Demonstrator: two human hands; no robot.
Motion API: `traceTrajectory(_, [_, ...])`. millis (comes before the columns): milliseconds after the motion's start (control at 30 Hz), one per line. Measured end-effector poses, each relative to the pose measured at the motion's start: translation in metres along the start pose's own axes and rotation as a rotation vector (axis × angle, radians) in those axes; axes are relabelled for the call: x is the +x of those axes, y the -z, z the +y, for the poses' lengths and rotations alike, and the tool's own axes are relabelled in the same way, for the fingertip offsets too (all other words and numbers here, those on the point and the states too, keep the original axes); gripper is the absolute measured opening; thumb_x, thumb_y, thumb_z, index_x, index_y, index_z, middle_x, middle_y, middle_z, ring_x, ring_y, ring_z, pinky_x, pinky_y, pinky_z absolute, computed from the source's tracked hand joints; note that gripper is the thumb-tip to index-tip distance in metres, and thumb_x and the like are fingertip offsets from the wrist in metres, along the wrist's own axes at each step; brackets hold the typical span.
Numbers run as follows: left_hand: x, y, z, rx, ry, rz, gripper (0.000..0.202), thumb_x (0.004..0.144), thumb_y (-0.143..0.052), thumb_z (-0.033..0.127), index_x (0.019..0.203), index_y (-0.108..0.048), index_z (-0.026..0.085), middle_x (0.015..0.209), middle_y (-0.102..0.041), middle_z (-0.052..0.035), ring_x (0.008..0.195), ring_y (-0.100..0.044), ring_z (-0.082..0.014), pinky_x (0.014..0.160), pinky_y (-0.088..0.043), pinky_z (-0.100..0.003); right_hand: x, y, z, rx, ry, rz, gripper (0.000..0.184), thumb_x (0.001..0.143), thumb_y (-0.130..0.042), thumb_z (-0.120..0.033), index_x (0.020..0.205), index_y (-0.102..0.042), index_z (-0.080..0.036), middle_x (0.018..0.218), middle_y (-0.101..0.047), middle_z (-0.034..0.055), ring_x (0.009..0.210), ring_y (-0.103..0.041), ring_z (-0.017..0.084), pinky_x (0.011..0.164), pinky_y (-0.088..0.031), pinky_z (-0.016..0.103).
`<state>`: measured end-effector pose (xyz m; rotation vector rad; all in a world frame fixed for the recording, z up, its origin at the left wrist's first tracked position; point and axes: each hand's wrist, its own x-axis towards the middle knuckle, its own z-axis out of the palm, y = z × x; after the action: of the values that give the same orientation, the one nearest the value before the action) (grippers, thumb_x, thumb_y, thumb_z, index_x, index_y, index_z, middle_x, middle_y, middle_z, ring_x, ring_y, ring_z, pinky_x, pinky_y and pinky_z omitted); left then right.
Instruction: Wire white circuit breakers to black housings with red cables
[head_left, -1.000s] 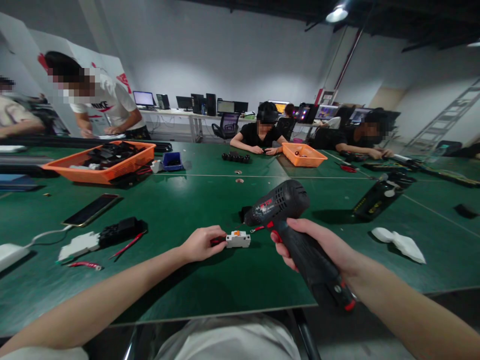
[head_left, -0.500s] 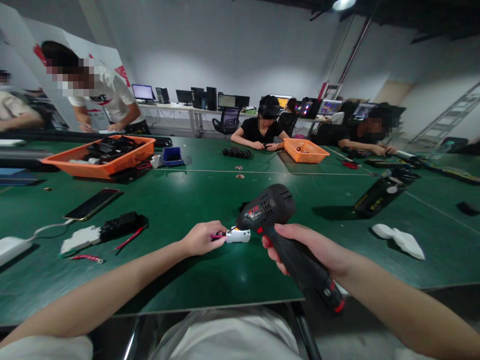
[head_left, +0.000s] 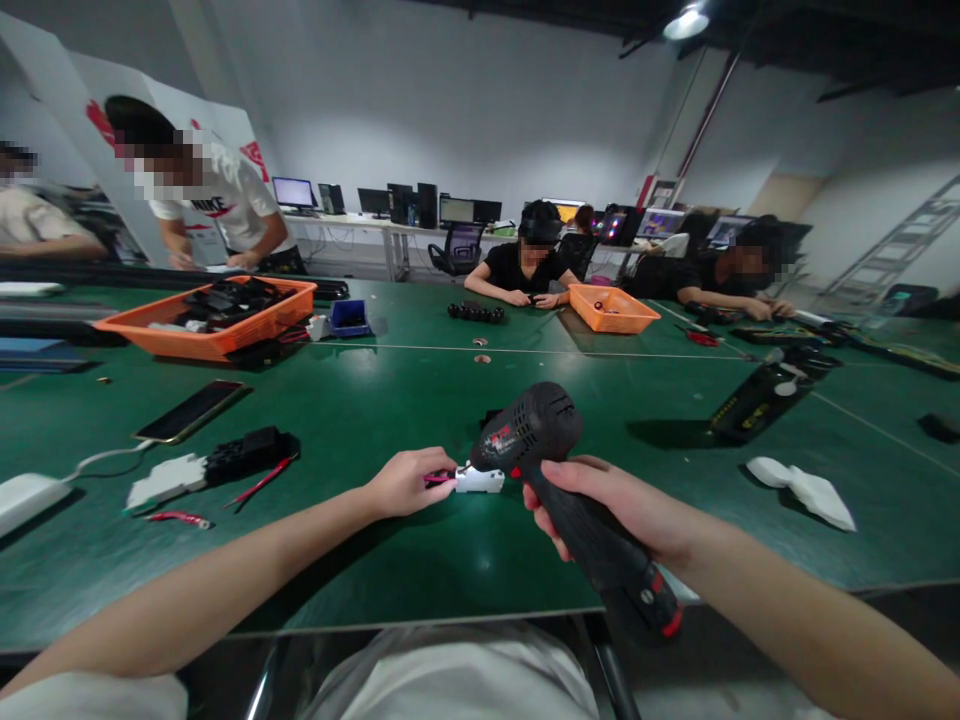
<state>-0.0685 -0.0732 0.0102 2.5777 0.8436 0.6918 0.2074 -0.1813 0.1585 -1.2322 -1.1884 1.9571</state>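
Note:
My right hand (head_left: pixel 607 505) is wrapped round the handle of a black cordless drill (head_left: pixel 531 425) with red trim. Its nose points down and left, and the slim bit reaches the left part of a small white circuit breaker (head_left: pixel 481 480) lying on the green table. Whether the bit touches a screw there is too small to tell. At the breaker's left end, my left hand (head_left: pixel 409 482) is closed, pinching red and black wires (head_left: pixel 439 479) against it. A small black thing (head_left: pixel 491 416) is partly hidden behind the drill.
To the left lie a phone (head_left: pixel 193 411), a white-and-black module (head_left: pixel 210 468) and short red wires (head_left: pixel 180 519). Orange baskets (head_left: pixel 202 343) (head_left: pixel 615 318) and a blue bin (head_left: pixel 349 318) stand farther back. On the right are a black bottle (head_left: pixel 772 395) and a white wrapper (head_left: pixel 802 493). Co-workers sit or stand beyond.
The view has shifted slightly. The drill's body has tipped a little to the left, and the yellowish glow on the breaker has gone. Both hands keep their holds.

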Motion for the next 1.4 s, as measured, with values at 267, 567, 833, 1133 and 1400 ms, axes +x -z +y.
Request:
traceTrajectory(267, [0.000,0.000,-0.001,0.013,0.003,-0.006,0.023,0.094,-0.055,0.035,0.105,-0.067,0.020,0.092,-0.067,-0.0038,0.079,-0.062,-0.0127,0.068,-0.045,-0.022,0.001,0.000,-0.002,-0.024,0.005,0.002,0.044,0.082,-0.067,-0.055,0.087,-0.067,-0.012,0.070,-0.065,0.0035,0.053,-0.060,0.011,0.051,-0.049,0.021])
traceTrajectory(567, [0.000,0.000,-0.001,0.013,0.005,-0.005,0.023,0.094,-0.054,0.035,0.106,-0.067,0.020,0.093,-0.067,-0.0037,0.078,-0.062,-0.0123,0.069,-0.045,-0.022,0.000,-0.003,-0.003,-0.033,0.010,0.016,0.047,0.078,-0.069,-0.058,0.086,-0.069,-0.012,0.069,-0.065,0.0030,0.053,-0.061,0.010,0.049,-0.048,0.019])
traceTrajectory(833, [0.001,0.001,0.001,0.009,-0.003,-0.001,0.025,0.094,-0.054,0.036,0.106,-0.068,0.019,0.092,-0.067,-0.0041,0.077,-0.062,-0.0125,0.069,-0.046,-0.022,-0.002,-0.003,-0.003,-0.044,-0.001,0.013,0.046,0.081,-0.067,-0.057,0.086,-0.068,-0.012,0.070,-0.065,0.0032,0.054,-0.061,0.010,0.051,-0.049,0.020])
traceTrajectory(1133, [0.000,0.001,0.000,0.026,0.003,-0.007,0.025,0.095,-0.053,0.036,0.106,-0.067,0.019,0.091,-0.067,-0.0042,0.077,-0.061,-0.0129,0.069,-0.045,-0.023,-0.003,-0.003,-0.005,-0.064,0.019,0.013,0.047,0.079,-0.069,-0.058,0.086,-0.069,-0.012,0.070,-0.065,0.0036,0.054,-0.060,0.011,0.051,-0.048,0.021])
traceTrajectory(1400, [-0.001,0.001,-0.002,-0.004,0.044,-0.042,0.025,0.095,-0.053,0.039,0.109,-0.067,0.023,0.095,-0.066,-0.0022,0.080,-0.062,-0.0127,0.070,-0.046,-0.022,-0.013,0.012,-0.017,-0.041,0.196,0.108,0.040,0.082,-0.065,-0.052,0.091,-0.070,-0.014,0.076,-0.067,0.0060,0.060,-0.061,0.013,0.054,-0.050,0.023])
